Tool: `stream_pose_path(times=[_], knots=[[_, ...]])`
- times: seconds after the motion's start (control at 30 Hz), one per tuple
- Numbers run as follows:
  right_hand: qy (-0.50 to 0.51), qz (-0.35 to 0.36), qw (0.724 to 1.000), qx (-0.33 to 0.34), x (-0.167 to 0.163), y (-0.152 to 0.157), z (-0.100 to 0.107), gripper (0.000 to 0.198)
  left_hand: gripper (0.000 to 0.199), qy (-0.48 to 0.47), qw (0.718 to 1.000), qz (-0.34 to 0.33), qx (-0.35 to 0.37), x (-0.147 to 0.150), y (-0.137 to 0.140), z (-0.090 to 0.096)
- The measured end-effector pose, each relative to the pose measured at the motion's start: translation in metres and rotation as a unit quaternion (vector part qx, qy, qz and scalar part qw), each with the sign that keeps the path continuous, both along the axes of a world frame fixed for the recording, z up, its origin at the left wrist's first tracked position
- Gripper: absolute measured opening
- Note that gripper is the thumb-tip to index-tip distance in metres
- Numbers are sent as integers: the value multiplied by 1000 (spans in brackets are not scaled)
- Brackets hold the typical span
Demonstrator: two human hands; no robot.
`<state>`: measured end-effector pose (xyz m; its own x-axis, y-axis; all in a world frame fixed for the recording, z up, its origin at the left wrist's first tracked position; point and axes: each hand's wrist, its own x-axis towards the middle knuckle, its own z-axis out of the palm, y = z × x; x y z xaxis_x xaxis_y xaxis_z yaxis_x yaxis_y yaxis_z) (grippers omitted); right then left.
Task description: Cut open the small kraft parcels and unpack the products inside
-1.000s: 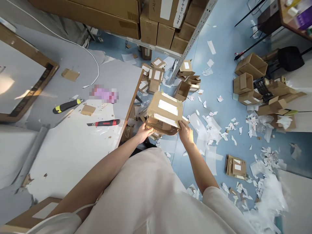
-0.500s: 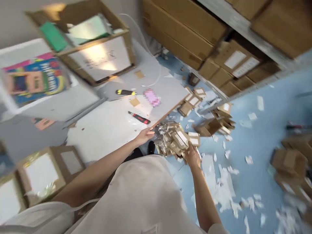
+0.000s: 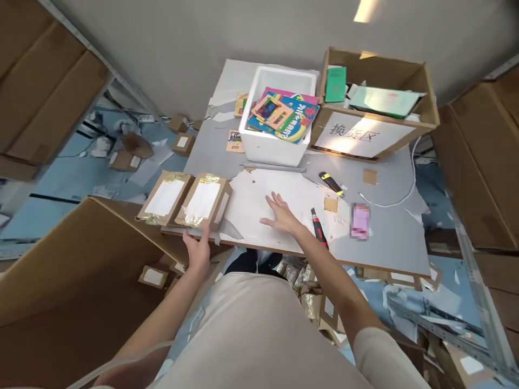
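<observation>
My left hand (image 3: 197, 251) is at the near end of a taped cardboard box (image 3: 205, 202), thumb and fingers apart; whether it touches the box is hard to tell. Beside that box, to its left, lies a second taped cardboard box (image 3: 166, 197), also with a white label. My right hand (image 3: 281, 216) is spread and empty over the white surface of the table (image 3: 247, 208). Right of it lie a red-and-black box cutter (image 3: 319, 228) and a yellow-and-black box cutter (image 3: 331, 183).
A white foam bin (image 3: 271, 148) holds books; a cardboard carton (image 3: 365, 135) behind holds green boxes. A blurred pink item (image 3: 360, 221) and a white cable (image 3: 399, 204) lie at the right. A large open carton (image 3: 73, 281) stands at the left. Small boxes and paper scraps litter the floor.
The view has swung left. My right hand has left the small box on the floor pile and is over the table. My left hand has moved to the taped box.
</observation>
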<state>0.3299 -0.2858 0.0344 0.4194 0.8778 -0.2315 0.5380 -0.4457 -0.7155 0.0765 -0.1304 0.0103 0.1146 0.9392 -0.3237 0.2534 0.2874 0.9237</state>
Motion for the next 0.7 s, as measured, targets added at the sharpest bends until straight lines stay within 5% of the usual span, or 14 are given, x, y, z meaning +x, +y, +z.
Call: stream_pose_path(times=[0.17, 0.33, 0.5, 0.7], knots=[[145, 65, 987, 10, 4, 140, -2, 96, 46, -142, 971, 96, -167, 13, 37, -6], [213, -17, 976, 42, -9, 204, -26, 91, 51, -182, 962, 118, -169, 13, 48, -11], [262, -78, 958, 87, -29, 203, -35, 71, 57, -213, 961, 81, -158, 0, 45, -8], [260, -225, 929, 139, -44, 123, -14, 38, 62, -167, 977, -44, -124, -1, 41, -11]])
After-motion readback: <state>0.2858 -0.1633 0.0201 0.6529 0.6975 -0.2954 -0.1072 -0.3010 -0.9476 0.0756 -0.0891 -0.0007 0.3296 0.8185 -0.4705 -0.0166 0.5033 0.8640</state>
